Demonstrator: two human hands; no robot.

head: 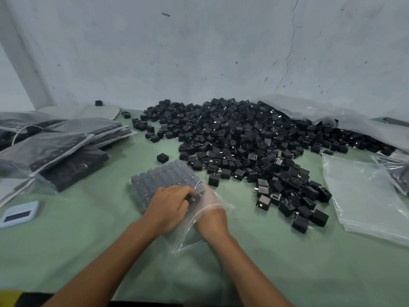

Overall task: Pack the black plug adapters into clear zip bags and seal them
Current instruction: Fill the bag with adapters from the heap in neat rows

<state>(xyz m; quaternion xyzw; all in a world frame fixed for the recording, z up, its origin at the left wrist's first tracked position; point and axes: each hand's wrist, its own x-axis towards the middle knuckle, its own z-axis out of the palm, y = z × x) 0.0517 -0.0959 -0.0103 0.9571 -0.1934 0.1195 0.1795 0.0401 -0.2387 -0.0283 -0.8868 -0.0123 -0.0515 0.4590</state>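
Left hand (170,207) rests curled on the zip bag (177,196), fingertips pinching a black adapter at the bag's mouth. Right hand (211,214) is inside the opening under the film; fingers blurred through plastic, so I cannot tell how they lie. Ahead of the grip, rows of adapters already fill the bag. Film looks thin, floppy and slick, probably best held at the stiffer zip edge. Adapters are small hard matte cubes, light singly, though a full bag will sag. Loose pile (243,140) lies beyond and right of the hands; empty bags (363,196) far right; packed bags (66,149) left.
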